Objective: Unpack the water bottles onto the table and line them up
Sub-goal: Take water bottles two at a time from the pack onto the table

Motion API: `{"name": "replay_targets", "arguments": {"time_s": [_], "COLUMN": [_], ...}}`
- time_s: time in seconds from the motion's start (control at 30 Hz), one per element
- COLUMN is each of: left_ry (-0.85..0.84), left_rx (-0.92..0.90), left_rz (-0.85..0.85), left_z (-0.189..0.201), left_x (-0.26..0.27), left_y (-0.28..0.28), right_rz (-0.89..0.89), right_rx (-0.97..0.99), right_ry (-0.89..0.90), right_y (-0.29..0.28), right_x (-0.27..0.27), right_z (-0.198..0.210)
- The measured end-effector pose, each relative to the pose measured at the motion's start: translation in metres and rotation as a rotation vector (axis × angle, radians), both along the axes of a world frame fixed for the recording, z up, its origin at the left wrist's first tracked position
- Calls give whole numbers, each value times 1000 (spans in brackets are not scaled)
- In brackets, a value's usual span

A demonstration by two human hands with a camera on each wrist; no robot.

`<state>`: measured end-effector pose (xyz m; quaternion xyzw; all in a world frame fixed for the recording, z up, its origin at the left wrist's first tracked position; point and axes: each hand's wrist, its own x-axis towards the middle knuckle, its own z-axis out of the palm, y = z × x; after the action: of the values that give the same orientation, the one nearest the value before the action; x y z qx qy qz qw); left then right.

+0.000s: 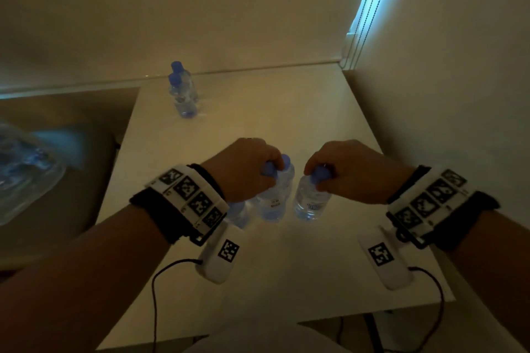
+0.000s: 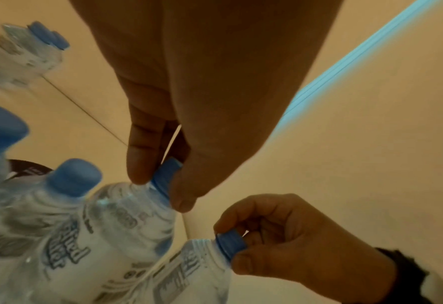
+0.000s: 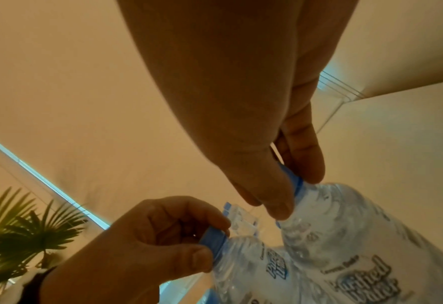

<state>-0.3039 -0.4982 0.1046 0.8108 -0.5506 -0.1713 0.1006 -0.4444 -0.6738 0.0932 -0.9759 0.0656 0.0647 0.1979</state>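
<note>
Small clear water bottles with blue caps stand on the pale table (image 1: 286, 112). My left hand (image 1: 274, 167) pinches the cap (image 2: 165, 176) of one upright bottle (image 1: 275, 200). My right hand (image 1: 315, 178) pinches the cap (image 3: 294, 182) of the bottle (image 1: 311, 203) just to its right. Both held bottles are near the middle of the table, a small gap apart. Two more bottles (image 2: 67, 205) stand close on the left of the left-hand bottle, one partly hidden under my left wrist (image 1: 238, 215). Two bottles (image 1: 183, 92) stand one behind the other at the far left.
A shrink-wrapped pack of bottles (image 1: 23, 175) lies on a lower surface left of the table. Walls close the table's back and right sides, with blind cords (image 1: 370, 6) in the corner. A potted palm (image 3: 15, 230) stands off to the left. Cables hang from both wrist cameras.
</note>
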Motion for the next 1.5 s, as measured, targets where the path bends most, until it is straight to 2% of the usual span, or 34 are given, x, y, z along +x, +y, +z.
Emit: {"name": "replay_targets", "arguments": {"time_s": [0.13, 0.43, 0.73, 1.23, 1.4, 1.5], "left_ry": [0, -23, -15, -12, 36, 46], "left_rx": [64, 62, 85, 95, 59, 24], "left_rz": [19, 99, 142, 103, 128, 155], "left_z": [-23, -60, -76, -76, -77, -69], "left_x": [3, 10, 9, 7, 6, 9], "left_y": [-2, -3, -9, -10, -4, 5], "right_rz": [4, -12, -10, 70, 37, 15], "right_rx": [-4, 24, 69, 86, 66, 127], "right_ry": [22, 123, 33, -20, -13, -25], "right_y": [5, 22, 35, 32, 30, 25], "right_x": [8, 29, 37, 37, 40, 35], "right_z": [-22, -42, -53, -62, -66, -67]}}
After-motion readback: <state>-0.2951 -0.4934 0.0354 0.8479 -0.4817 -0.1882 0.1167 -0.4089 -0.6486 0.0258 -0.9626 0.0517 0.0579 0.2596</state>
